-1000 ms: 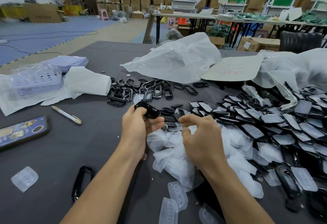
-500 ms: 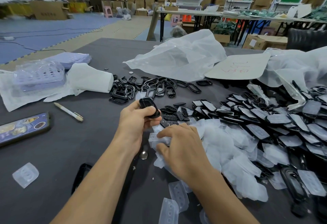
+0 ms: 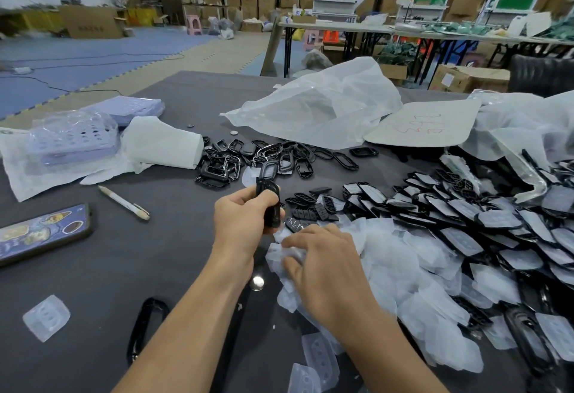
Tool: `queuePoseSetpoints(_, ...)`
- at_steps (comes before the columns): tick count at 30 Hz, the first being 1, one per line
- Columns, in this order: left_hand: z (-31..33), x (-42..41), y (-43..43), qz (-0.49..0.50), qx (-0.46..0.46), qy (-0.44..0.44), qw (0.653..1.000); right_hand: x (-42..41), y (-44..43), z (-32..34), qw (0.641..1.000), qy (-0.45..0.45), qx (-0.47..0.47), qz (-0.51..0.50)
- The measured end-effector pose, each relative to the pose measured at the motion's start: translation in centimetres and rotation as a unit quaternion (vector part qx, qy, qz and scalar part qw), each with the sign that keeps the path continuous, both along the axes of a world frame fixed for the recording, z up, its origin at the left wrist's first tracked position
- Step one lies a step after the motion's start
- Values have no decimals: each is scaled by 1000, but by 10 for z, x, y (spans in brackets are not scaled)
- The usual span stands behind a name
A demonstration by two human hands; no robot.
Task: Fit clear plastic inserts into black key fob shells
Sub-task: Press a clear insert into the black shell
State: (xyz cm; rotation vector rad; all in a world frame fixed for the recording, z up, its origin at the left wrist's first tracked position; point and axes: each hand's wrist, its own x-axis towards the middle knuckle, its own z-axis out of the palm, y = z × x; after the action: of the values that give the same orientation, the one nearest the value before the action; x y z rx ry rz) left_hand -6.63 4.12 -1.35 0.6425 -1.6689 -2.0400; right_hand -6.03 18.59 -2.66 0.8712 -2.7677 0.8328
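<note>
My left hand [image 3: 245, 221] grips a black key fob shell [image 3: 269, 203] upright above the table, fingers curled round it. My right hand [image 3: 323, 265] lies palm down on a heap of clear plastic inserts [image 3: 400, 271], its fingertips pinching one insert [image 3: 279, 252] at the heap's left edge. More black shells and frames [image 3: 248, 159] lie scattered beyond my hands. A big pile of black parts with grey film [image 3: 503, 215] fills the right side.
A pen [image 3: 124, 203] and a phone [image 3: 40, 234] lie at the left on the dark table [image 3: 149, 252]. A lone clear insert [image 3: 46, 318] and a black frame [image 3: 146, 324] sit near the front left. White bags [image 3: 313, 106], a cardboard sheet [image 3: 425, 125] and purple trays [image 3: 71, 141] lie farther back.
My right hand has slid down and left onto the clear inserts and pinched one. My left hand has turned the black shell more upright.
</note>
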Motion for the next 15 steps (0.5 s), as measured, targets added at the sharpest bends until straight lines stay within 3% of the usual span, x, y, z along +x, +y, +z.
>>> queuePoseSetpoints(6,-3,-2,1,-1,-23,2,1000,0,1,1,991,-17,-119,-53)
queuePoseSetpoints(10,-2,-2,3,-2,17,1,1000,-6,4,1,983,18,-167,-76)
queuePoseSetpoints(15,-2,-1,4,4,8,-8,1000,-9,9,2,952,-47,-286,-94)
